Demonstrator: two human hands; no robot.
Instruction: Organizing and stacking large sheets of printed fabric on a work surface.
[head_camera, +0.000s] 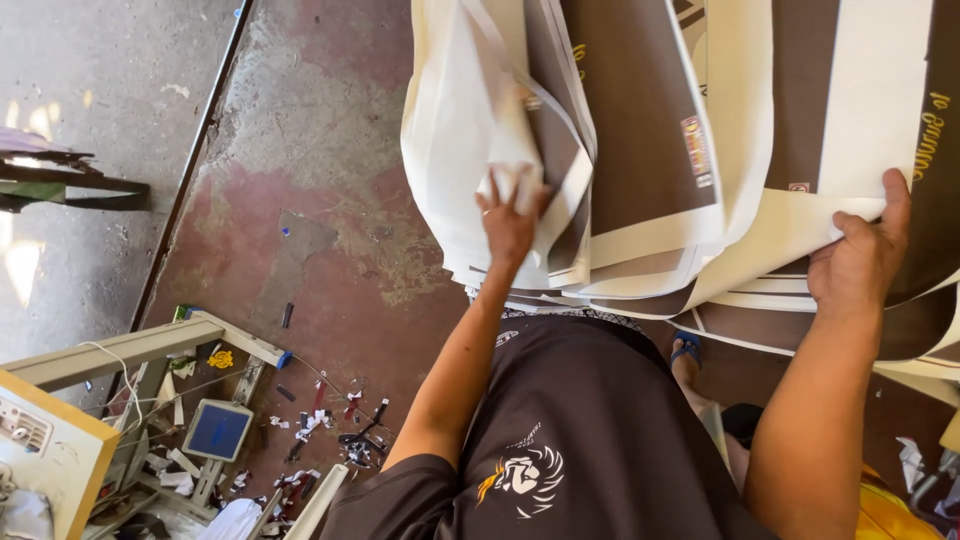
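A thick stack of brown and cream printed fabric sheets (650, 130) hangs in front of me and fills the upper right of the view. My left hand (508, 222) is closed on a bunched cream fold at the stack's left side. Gripping the lower right edge of the stack is my right hand (862, 262), thumb on top of a cream sheet. Below the stack I see my dark shirt (590, 430) and both forearms.
A stained concrete floor (310, 170) with a metal rail (190, 160) lies to the left. At the lower left stand a sewing table frame (130, 345), a blue pedal (218, 430) and scattered fabric scraps (320, 420). My foot in a blue sandal (686, 350) shows under the stack.
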